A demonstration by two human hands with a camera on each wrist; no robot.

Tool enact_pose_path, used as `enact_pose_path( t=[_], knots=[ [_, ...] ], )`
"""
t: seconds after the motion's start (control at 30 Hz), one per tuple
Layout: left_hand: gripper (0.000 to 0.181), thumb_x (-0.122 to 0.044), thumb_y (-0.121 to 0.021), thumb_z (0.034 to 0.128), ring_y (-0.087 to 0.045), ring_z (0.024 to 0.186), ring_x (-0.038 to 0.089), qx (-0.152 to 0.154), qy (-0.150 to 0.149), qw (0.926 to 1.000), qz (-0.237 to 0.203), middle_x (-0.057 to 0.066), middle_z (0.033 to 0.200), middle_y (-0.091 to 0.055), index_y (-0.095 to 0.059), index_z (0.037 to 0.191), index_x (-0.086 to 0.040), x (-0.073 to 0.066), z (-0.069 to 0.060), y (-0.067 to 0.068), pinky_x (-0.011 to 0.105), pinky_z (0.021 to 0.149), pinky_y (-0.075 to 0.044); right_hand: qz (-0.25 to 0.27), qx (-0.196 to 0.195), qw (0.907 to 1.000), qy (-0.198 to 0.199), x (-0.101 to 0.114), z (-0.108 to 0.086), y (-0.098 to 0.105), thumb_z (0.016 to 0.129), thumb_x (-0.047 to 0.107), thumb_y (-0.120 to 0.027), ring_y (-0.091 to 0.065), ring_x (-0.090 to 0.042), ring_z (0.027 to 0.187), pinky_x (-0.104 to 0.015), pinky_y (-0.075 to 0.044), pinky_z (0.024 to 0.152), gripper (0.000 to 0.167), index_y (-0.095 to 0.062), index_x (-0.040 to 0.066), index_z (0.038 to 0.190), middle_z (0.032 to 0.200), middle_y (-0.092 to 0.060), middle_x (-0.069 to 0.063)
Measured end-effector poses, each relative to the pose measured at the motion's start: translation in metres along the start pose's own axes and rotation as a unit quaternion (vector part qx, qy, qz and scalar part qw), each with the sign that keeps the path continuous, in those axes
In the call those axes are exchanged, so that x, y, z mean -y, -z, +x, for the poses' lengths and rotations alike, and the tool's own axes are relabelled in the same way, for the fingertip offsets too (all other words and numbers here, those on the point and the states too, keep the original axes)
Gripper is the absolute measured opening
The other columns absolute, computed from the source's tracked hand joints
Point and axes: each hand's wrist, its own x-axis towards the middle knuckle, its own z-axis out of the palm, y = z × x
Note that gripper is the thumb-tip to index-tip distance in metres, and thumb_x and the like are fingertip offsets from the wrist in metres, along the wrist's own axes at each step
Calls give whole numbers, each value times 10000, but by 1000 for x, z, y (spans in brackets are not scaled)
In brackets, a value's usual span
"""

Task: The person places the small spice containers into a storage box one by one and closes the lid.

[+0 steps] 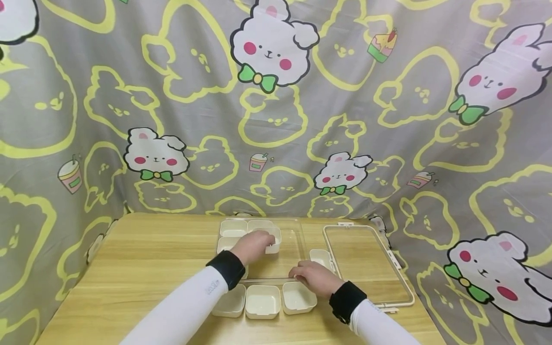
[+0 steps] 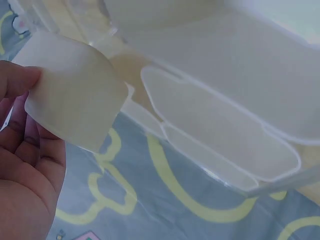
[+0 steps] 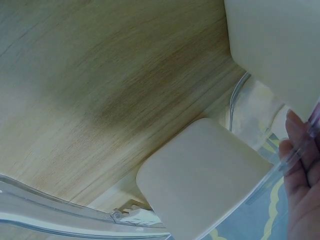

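White sleeves (image 1: 181, 306) with black wristbands (image 1: 226, 269) come up from the bottom edge of the head view. Just beyond, 3 cups (image 1: 262, 302) stand in a row on the wooden table (image 1: 151, 258), in front of a clear case (image 1: 291, 245); the left cup is partly hidden by the left arm. Inside the case, more cups (image 1: 233, 229) fill the left part, and its right part shows bare. The left hand (image 1: 255, 245) pinches the held cup (image 1: 272, 247) over the middle of the case, beside those cups; I cannot tell whether it touches the case floor. The right hand (image 1: 316, 279) has its fingers bent, tips at the near right corner of the case. To the right, 1 spare cup (image 1: 319, 258) sits between the case and a pale-rimmed lid (image 1: 366, 261), which lies flat. A rabbit-print curtain (image 1: 276, 160) hangs behind.

From the left wrist, the left hand's thumb presses the held cup's side, the other fingers curled close. The cups in the case lie to the right, with the curtain past its edge.

From the right wrist, the right hand's fingers meet the clear rim at the right border; whether they grip it or only touch it, I cannot tell. The spare cup lies close by, and the lid's edge shows at lower left.
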Motion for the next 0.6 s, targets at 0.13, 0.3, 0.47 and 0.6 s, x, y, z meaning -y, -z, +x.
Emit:
enact_pose_path(
  t=[0.13,0.3,0.47,0.6],
  knots=[
    [256,121,-668,811,-640,784,168,90,6,9999,96,-4,861,-682,-709,925,-104,-2,1,-6,293,710,-529,-27,-21,10000,-1,-1,-1,0,957,92,-645,-576,-73,816,-246,-491,755,148,-701,187,1055,864,-575,90],
    [226,98,-688,804,-662,801,170,-35,-3,9995,321,2,863,-695,-702,887,-112,-2,-2,-16,292,721,-544,9,-14,10000,-30,-1,-1,0,964,89,-637,-574,-74,822,-250,-492,760,154,-704,188,1062,869,-571,93],
    [210,78,-712,803,-667,791,182,18,149,9987,488,3,857,-697,-690,861,-124,2,-4,-30,304,698,-548,41,-21,10000,-16,0,0,1,974,94,-623,-573,-73,831,-251,-491,767,152,-703,185,1065,873,-570,94],
    [205,77,-725,774,-663,761,193,-22,276,9977,614,4,825,-703,-697,818,-121,2,-6,-33,318,674,-549,21,-63,10000,-4,1,-1,0,969,103,-629,-576,-77,826,-256,-492,763,143,-700,187,1059,865,-569,93]
  ],
)
